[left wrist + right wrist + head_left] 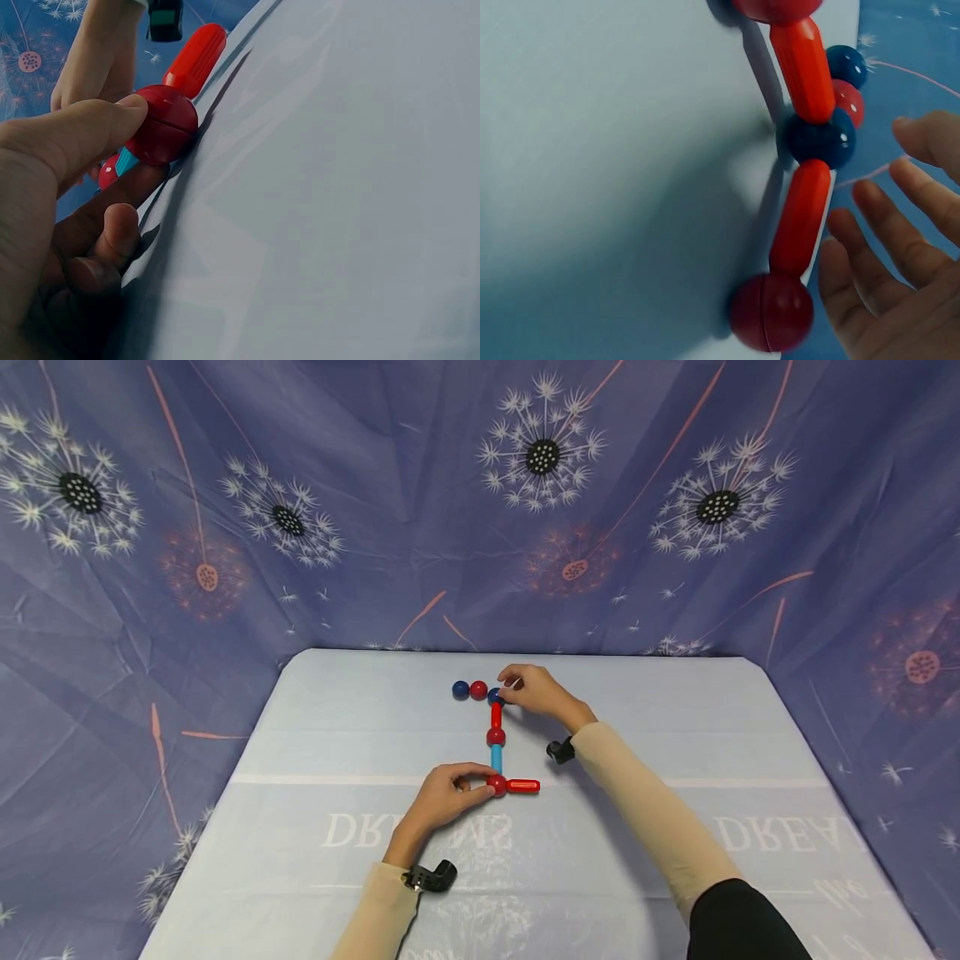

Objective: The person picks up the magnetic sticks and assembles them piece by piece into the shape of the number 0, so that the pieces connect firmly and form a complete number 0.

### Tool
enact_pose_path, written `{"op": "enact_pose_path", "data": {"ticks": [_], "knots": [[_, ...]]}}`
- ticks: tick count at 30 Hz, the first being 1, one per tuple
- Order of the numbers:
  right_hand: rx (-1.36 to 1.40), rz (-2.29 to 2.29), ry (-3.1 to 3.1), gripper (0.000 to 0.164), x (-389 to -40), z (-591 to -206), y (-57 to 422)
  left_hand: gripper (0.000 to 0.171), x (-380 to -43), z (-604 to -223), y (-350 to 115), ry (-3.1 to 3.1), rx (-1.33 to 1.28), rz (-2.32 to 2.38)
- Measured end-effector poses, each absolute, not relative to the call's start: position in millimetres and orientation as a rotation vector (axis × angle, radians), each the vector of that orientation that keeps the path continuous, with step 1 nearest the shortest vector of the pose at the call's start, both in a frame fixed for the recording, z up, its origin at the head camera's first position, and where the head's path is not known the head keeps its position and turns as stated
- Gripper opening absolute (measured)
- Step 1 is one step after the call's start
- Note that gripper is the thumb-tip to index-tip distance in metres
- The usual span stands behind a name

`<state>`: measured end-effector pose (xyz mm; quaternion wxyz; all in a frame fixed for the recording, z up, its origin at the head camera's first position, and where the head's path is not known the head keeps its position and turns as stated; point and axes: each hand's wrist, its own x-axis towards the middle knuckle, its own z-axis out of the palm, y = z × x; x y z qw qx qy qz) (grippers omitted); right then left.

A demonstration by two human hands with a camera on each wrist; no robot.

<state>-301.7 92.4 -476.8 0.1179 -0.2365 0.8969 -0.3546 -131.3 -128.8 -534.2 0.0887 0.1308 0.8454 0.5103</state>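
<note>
A jointed toy structure of balls and rods lies on the table. My left hand (442,795) pinches the red ball (166,124) at its near end between thumb and fingers. From that ball a red rod (523,786) points right and a light blue rod (497,759) runs away to another red ball (496,737). A further red rod (496,716) leads to a blue ball (493,696). Beside it is my right hand (900,247), fingers spread and apart from the pieces. The right wrist view also shows a second red rod (801,217) ending in a red ball (772,311).
Next to the far blue ball sit a loose-looking red ball (478,690) and blue ball (461,690) in a row. The table (300,843) has a pale printed cover, and a patterned purple cloth (405,527) hangs behind its far edge.
</note>
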Motion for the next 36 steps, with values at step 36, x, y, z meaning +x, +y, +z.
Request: {"op": "enact_pose_path", "data": {"ticks": [36], "knots": [[-0.526, -1.166, 2.653, 0.034, -312.8, -486.4, 56.9, 0.024, -130.5, -531.6, -126.8, 2.523, 0.377, 1.529]]}}
